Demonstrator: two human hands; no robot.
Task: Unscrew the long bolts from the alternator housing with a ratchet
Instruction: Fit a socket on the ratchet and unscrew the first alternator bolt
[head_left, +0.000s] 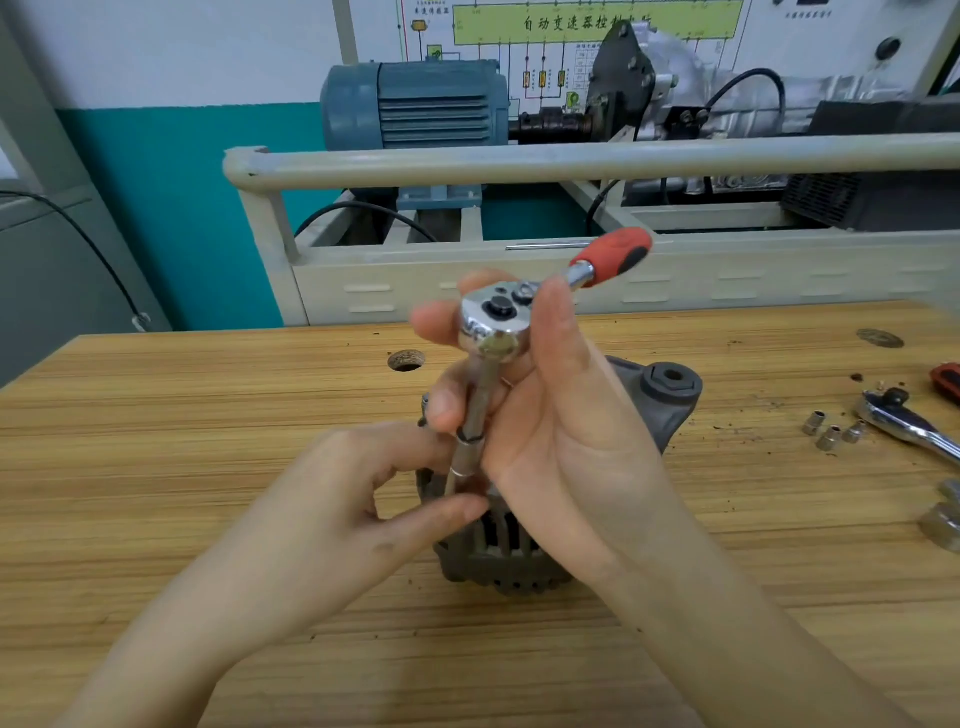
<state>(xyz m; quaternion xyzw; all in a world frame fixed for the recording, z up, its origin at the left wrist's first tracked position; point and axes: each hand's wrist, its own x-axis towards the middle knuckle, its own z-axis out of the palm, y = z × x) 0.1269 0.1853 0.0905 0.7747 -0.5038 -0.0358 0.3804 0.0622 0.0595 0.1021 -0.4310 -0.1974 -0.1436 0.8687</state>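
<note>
A grey alternator housing (670, 400) stands on the wooden workbench (208, 415), mostly hidden behind my hands. A ratchet (493, 319) with a red and black handle (615, 254) stands above it on a long extension bar (475, 410) that points down into the housing. My right hand (550, 395) grips the ratchet head and the upper part of the bar. My left hand (363, 499) pinches the lower end of the bar and its socket just above the housing. The bolts are hidden from view.
At the right edge of the bench lie a second ratchet (909, 421), three small sockets (834, 431) and some metal nuts (945, 519). A round hole (405, 360) is in the benchtop behind the housing. A trainer rig with a blue motor (415, 104) stands beyond the bench.
</note>
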